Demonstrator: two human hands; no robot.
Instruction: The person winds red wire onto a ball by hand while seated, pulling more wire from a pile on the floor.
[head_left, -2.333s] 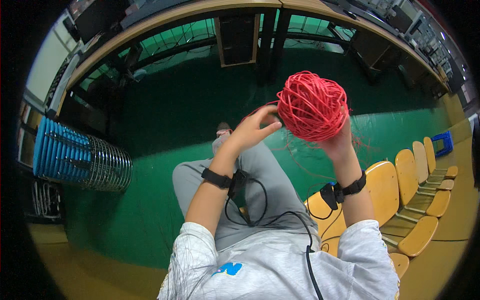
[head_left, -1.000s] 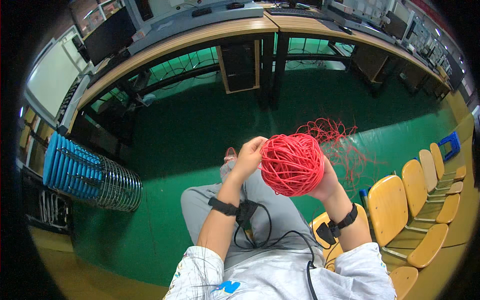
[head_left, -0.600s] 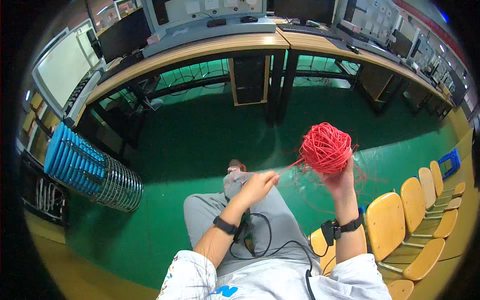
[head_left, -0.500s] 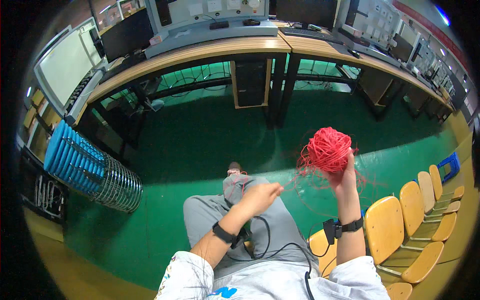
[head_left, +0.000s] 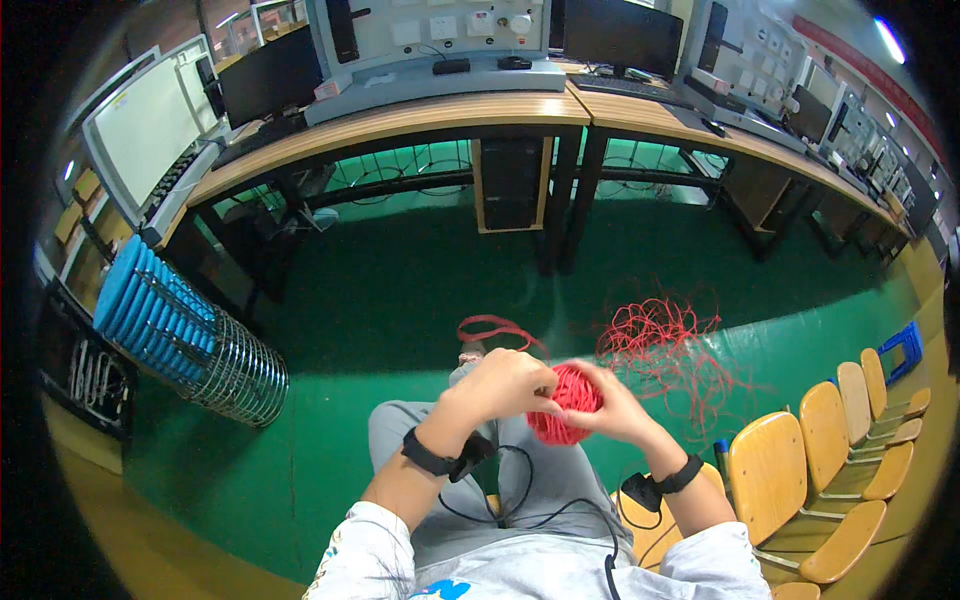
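Observation:
A ball of red cord (head_left: 572, 400) is low over my lap, between my hands. My right hand (head_left: 620, 405) grips it from the right, thumb pointing toward my left hand. My left hand (head_left: 510, 388) is closed at the ball's left side, its fingers curled on the red cord and partly hidden. A loose red loop (head_left: 497, 325) arches beyond my left hand. A loose tangle of red cord (head_left: 655, 340) shows on the green floor beyond the ball. Black straps with small devices and cables sit on both my wrists.
Desks (head_left: 440, 108) with monitors, keyboards and grey panels curve across the front, with computer cases beneath. A stack of blue-topped metal stools (head_left: 160, 310) stands at the left. Wooden chairs (head_left: 767, 470) line the right, with a blue plastic stool (head_left: 902, 350) farther back.
The ball has moved down and leftward, from my raised right hand into both hands over my lap. My left hand is now against it. The loose tangle shows more fully.

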